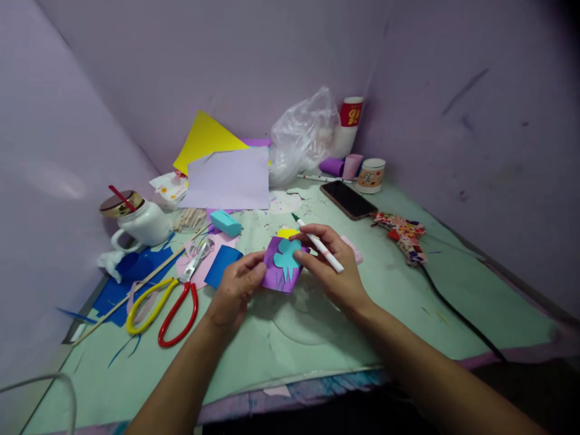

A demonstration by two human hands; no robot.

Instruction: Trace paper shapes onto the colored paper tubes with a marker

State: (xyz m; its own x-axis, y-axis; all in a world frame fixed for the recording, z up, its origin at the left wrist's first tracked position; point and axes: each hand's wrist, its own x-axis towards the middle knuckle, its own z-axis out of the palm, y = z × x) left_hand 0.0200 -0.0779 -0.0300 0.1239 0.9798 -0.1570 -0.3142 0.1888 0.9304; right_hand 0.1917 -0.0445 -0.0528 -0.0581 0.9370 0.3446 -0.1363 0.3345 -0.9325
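Observation:
My left hand (238, 284) pinches the left edge of a small purple piece of paper (272, 279). On that paper lies a light-blue cutout (286, 252) with rounded lobes on top and pointed strips below. My right hand (342, 275) holds a white marker (325, 251) with a dark green tip, which points up and away to the left. Its thumb rests at the right side of the cutout, and its fingertips are behind the purple paper's right edge. A yellow paper piece (287, 232) shows just beyond the purple paper.
Left are scissors (185, 278) with yellow and red handles, blue paper (223, 266), a thin stick (149, 278) and a white mug (142, 222). Behind stand lavender paper (229, 181) and a plastic bag (301, 136). A phone (348, 199), paper cup (371, 175) and cloth-covered glue gun (403, 235) lie right.

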